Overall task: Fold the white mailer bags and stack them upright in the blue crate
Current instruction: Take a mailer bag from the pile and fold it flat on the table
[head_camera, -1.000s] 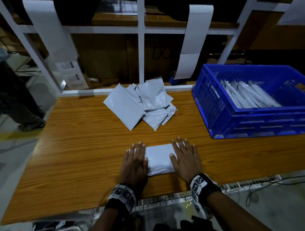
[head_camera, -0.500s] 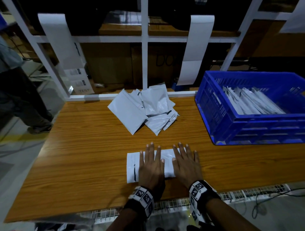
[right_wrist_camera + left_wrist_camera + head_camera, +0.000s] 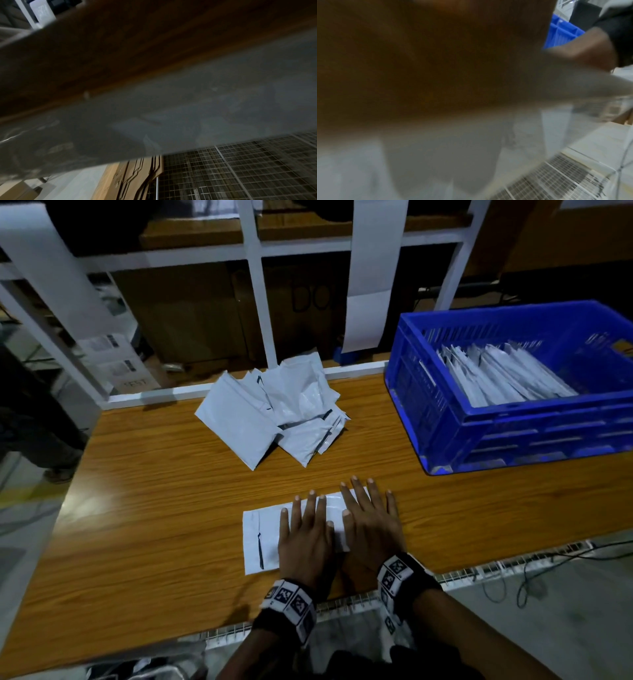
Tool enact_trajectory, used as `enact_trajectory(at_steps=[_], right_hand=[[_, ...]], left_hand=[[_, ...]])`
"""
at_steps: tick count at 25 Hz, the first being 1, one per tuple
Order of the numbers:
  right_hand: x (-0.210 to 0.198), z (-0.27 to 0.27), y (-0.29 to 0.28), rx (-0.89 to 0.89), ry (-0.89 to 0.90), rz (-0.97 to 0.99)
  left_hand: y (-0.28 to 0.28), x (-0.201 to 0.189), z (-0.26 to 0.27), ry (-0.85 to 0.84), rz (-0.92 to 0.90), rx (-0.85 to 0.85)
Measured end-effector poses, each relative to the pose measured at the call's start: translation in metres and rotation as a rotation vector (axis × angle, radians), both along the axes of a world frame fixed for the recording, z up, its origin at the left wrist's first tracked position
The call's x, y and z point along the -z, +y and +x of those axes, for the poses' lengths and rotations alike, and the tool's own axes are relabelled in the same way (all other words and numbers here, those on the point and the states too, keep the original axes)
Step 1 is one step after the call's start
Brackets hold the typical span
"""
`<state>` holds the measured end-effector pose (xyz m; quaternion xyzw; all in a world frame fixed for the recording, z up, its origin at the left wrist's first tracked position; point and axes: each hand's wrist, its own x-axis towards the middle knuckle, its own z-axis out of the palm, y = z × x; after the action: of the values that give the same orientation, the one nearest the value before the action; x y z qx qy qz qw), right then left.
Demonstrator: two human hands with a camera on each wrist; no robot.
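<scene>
On the bench, the blue crate held upright folded bags. Your left hand and right hand lay flat, fingers straight, pressing the white bag, whose left end showed. A second before, your left hand sat further left. A box read "TEST".
</scene>
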<state>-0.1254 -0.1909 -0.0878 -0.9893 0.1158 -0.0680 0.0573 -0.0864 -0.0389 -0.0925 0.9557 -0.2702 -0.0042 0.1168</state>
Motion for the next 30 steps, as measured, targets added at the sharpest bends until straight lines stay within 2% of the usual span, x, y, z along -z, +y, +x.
enact_trajectory(at_steps=[7, 13, 18, 21, 23, 27, 30], right_hand=[[0.000, -0.002, 0.001, 0.011, -0.050, 0.045], [-0.002, 0.001, 0.000, 0.025, 0.000, 0.070], [-0.009, 0.002, 0.002, 0.021, 0.079, 0.096], [-0.026, 0.009, 0.000, 0.024, 0.123, 0.078], [-0.044, 0.017, -0.004, -0.024, 0.225, 0.081], [-0.055, 0.025, -0.011, 0.004, 0.350, 0.385], [-0.053, 0.022, -0.011, 0.050, 0.332, 0.440]], left_hand=[[0.027, -0.007, 0.008, 0.078, 0.118, -0.207], [0.067, -0.011, 0.018, 0.166, 0.149, -0.247], [0.076, -0.017, 0.019, 0.195, 0.138, -0.223], [0.071, -0.026, 0.022, 0.219, 0.160, -0.212], [0.068, -0.033, 0.025, 0.225, 0.162, -0.212], [0.063, -0.052, 0.033, 0.131, 0.166, -0.198], [0.066, -0.061, 0.037, 0.156, 0.222, -0.167]])
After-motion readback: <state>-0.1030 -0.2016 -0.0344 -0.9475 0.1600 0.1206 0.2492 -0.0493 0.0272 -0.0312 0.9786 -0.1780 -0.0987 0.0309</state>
